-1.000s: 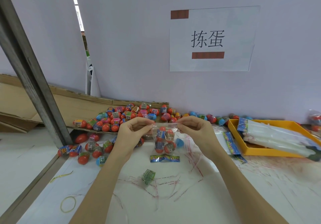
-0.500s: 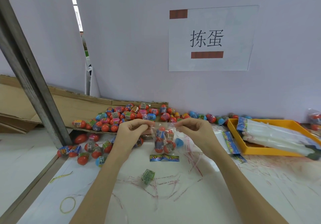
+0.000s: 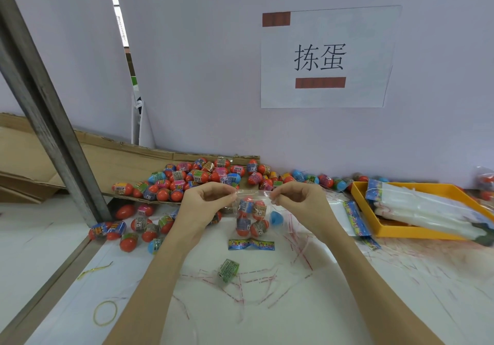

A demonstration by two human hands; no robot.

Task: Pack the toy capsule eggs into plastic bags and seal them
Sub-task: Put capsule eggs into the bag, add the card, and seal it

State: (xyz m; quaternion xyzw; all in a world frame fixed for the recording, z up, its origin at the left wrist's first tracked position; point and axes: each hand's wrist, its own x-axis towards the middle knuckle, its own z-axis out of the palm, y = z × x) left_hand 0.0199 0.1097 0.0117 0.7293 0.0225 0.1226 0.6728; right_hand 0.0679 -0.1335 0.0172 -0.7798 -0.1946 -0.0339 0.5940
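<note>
Up above the white tabletop, the left hand and the right hand each pinch one end of the top edge of a small clear plastic bag, thumb and forefinger closed on the film and the other fingers curled loosely. The bag hangs between the two hands and holds several red capsule eggs with printed wrappers, stacked in two rows.

Just beyond the bag's right side a blue capsule egg lies on the table. Below the bag lies a flat colourful printed header card, and nearer the person a loose green printed wrapper sleeve lies among thin red-and-clear tear strips scattered over the table. A yellow rubber band lies near the front left edge.

Behind the hands, a heap of loose red, blue and pink capsule eggs spreads over a flattened brown cardboard sheet and spills onto the table to the left. To the right, a yellow plastic tray holds a stack of clear bags with printed headers. A white paper sign with black characters is taped to the pale wall, and a grey metal post slants up at the left.
</note>
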